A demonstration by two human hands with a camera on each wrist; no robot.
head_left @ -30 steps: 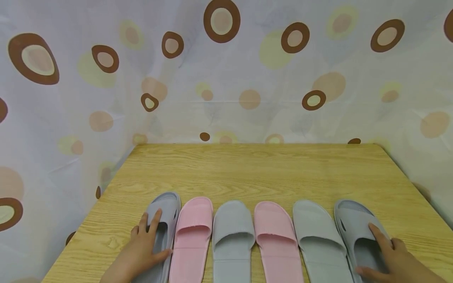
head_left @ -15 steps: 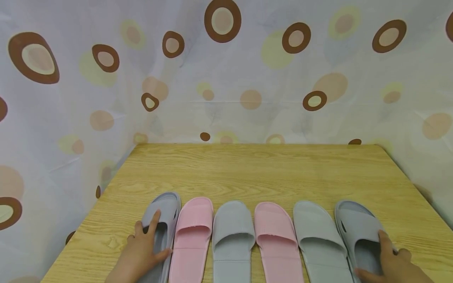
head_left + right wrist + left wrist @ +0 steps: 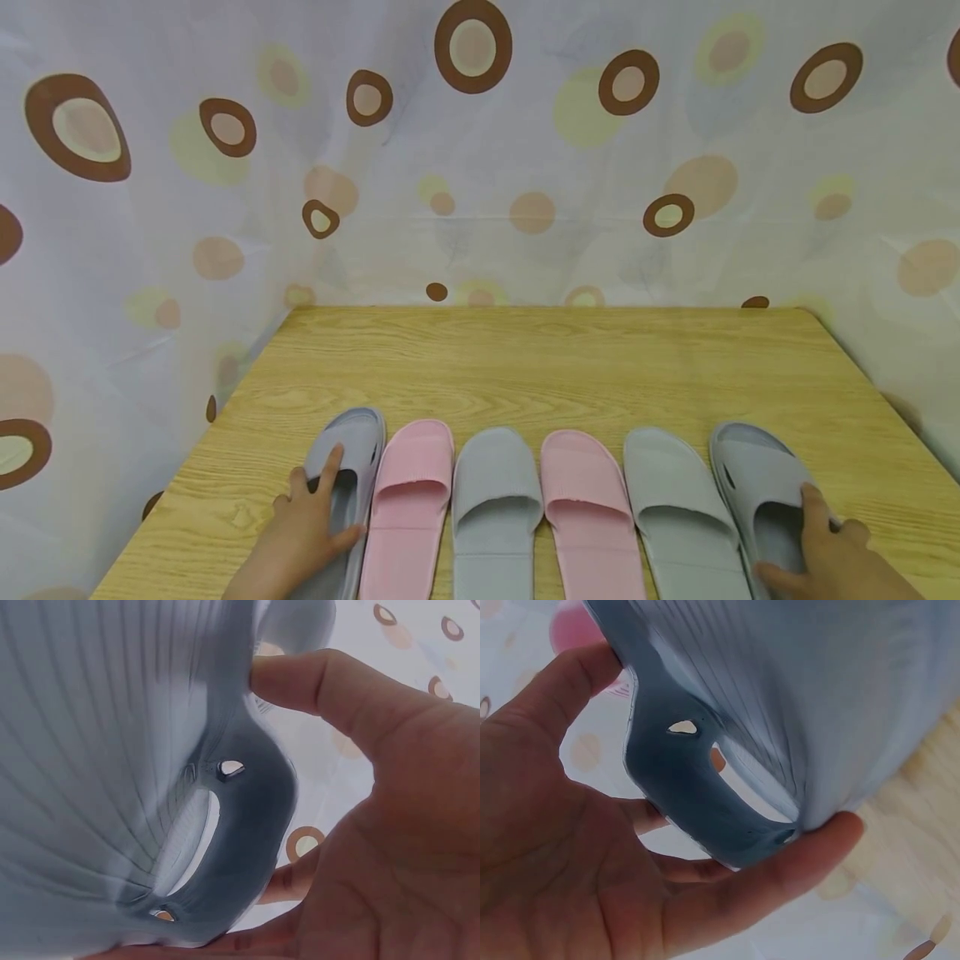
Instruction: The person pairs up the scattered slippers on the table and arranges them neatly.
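My left hand (image 3: 300, 529) grips the leftmost grey slipper (image 3: 356, 437), thumb at its inner side and fingers over the strap and outer edge. In the left wrist view, thumb and fingers span the strap of that grey slipper (image 3: 675, 772). At the right end of the row, my right hand (image 3: 836, 550) grips a matching grey slipper (image 3: 757, 462) across its width. The right wrist view has this slipper's strap (image 3: 251, 802) between my thumb and fingers. Both slippers lie sole down, toes pointing away from me, their heels out of frame.
Between the held slippers lie a pink slipper (image 3: 412, 454), a light grey one (image 3: 495, 467), another pink one (image 3: 583, 467) and a greenish-grey one (image 3: 671, 471), side by side. They rest on a wood-grain table (image 3: 525, 358). Patterned white cloth (image 3: 480, 167) hangs behind and at the sides.
Fingers of both hands have slid a little from the straps toward the slippers' outer edges; the right hand shifted slightly rightward. The slippers have stayed in place.
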